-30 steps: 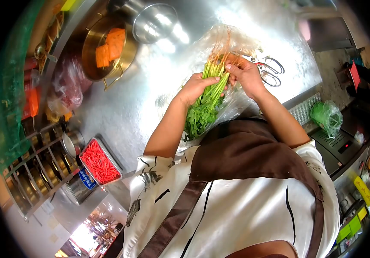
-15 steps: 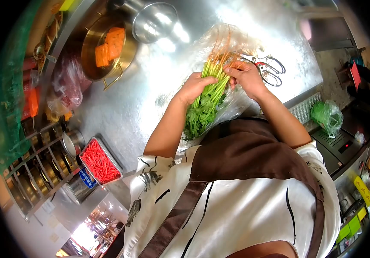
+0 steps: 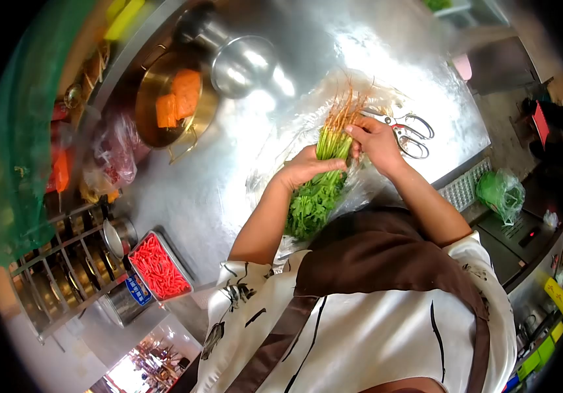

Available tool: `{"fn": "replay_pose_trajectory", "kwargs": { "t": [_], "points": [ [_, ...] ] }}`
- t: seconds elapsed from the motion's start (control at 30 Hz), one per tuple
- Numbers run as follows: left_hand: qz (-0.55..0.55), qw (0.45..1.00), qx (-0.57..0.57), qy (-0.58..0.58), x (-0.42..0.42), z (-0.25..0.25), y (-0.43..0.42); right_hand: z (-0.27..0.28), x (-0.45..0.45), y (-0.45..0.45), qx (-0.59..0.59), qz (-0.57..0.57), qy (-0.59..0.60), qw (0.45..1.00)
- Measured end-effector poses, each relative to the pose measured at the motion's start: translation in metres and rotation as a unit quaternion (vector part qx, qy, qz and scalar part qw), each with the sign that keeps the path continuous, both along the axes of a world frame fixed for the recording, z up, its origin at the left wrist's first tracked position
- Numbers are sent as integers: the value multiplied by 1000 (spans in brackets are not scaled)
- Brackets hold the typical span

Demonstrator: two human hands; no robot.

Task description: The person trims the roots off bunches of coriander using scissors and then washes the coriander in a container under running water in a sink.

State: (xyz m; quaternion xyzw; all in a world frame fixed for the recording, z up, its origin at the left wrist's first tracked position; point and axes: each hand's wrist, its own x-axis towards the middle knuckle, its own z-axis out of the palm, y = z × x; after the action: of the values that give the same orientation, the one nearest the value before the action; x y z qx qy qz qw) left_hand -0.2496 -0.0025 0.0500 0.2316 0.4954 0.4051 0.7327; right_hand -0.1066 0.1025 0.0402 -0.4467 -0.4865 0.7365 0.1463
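Note:
A bunch of coriander (image 3: 313, 204) lies slanted over a clear plastic bag (image 3: 372, 186), its green leaves towards my apron and its brownish-orange roots pointing away. My left hand (image 3: 309, 168) is closed around the stems at mid-length, thumb across the top. On the root side, my right hand (image 3: 378, 143) pinches at the stems' edge with thumb and fingers; the fingertips are partly hidden. Just beyond that hand rests a pair of scissors (image 3: 404, 131) with dark and red handles, blades towards the roots.
On the metal table (image 3: 183, 190) stand a brass-coloured pot (image 3: 151, 124) with orange blocks, a metal bowl (image 3: 244, 65) and a tray of red strips (image 3: 160, 265). A bag of reddish contents (image 3: 116, 154) sits left. A white perforated basket (image 3: 468, 187) is at the right edge.
My left hand has slid along the bunch towards the leaves, its thumb now lying across the stems. The right hand stays at the root end. The whole view has shifted slightly.

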Motion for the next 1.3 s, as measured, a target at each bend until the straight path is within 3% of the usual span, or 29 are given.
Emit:
{"fn": "replay_pose_trajectory", "kwargs": {
  "t": [0.07, 0.1, 0.17, 0.2, 0.23, 0.27, 0.3, 0.37, 0.43, 0.53, 0.63, 0.7, 0.83, 1.0, 1.07, 1.17, 1.3],
  "points": [
    [-15, 995, 74, 64, 7, 1, 0, 0, 1, 1, 37, 39, -3, 999],
    [-7, 999, 6, 46, 5, -3, 0, 4, 5, -1, 32, 42, -8, 999],
    [-45, 996, -16, 76, -1, -16, -3, 15, 10, 6, 53, 84, -28, 995],
    [-44, 996, -15, 78, -1, -14, -2, 11, 19, 7, 74, 46, -20, 996],
    [-33, 994, -1, 105, -1, -11, -3, 3, 35, 14, 118, 47, -14, 992],
    [-23, 991, 12, 131, -1, -9, -4, -21, 54, 22, 237, 27, -32, 971],
    [-22, 991, 9, 129, -3, -4, -3, -32, 73, 27, 351, 5, -69, 934],
    [-33, 989, -1, 141, -3, 0, -3, -25, 101, 36, 525, 75, -235, 815],
    [-21, 996, -31, 85, -5, -7, -1, -45, 118, 44, 663, 105, -281, 686],
    [-6, 993, -8, 115, 0, -7, -1, -46, 116, 41, 681, 149, -285, 658],
    [2, 996, -24, 85, 0, -6, -5, -50, 107, 42, 600, 219, -304, 706],
    [31, 993, -24, 115, 4, -4, -6, -58, 110, 45, 549, 202, -276, 763],
    [43, 994, -23, 98, -3, -15, -10, -11, 113, 44, 389, 294, -343, 803],
    [62, 995, -18, 78, -5, -16, -11, 9, 144, 40, 292, 306, -259, 868],
    [64, 995, -22, 67, -4, -17, -8, -7, 157, 36, 219, 272, -144, 926],
    [38, 998, -21, 42, -9, -13, -11, 8, 155, 32, 141, 276, -137, 941],
    [46, 996, -17, 70, -8, -11, -10, 18, 160, 26, 165, 301, -148, 928]
  ]
}}
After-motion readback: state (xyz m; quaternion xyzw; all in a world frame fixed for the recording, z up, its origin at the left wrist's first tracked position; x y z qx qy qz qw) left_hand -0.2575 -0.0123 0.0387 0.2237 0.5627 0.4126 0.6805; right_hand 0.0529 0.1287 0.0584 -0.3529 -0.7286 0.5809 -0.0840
